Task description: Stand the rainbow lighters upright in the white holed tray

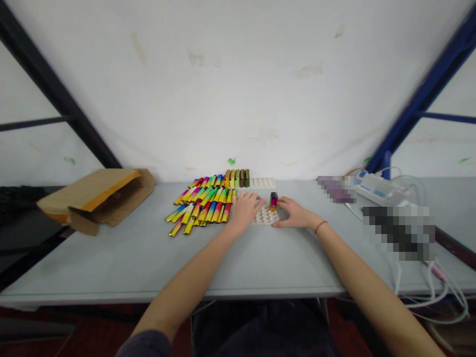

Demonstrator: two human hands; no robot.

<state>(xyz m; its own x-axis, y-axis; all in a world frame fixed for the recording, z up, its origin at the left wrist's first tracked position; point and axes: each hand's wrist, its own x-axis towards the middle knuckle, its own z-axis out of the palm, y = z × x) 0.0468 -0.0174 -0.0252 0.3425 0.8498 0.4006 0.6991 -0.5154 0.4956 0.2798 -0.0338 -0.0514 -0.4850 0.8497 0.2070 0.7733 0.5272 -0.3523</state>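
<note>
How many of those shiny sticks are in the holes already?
Only one multicoloured stick stands in the near white holed tray, beside the right hand. The left hand rests at the tray's other side. A row stands at the far tray. The big pile lies loose.

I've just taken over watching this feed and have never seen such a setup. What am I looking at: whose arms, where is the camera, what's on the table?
There is no machine here. The two bare arms belong to a person wearing a camera on the head, so the one picture looks forward and down over a grey table. The left hand rests beside a pile of colourful sticks. The right hand touches a small white tray with round holes, where one colourful stick stands upright. Neither hand clearly grips anything. Behind are a row of standing sticks and a second tray. A cardboard box lies left, cables right.
</note>
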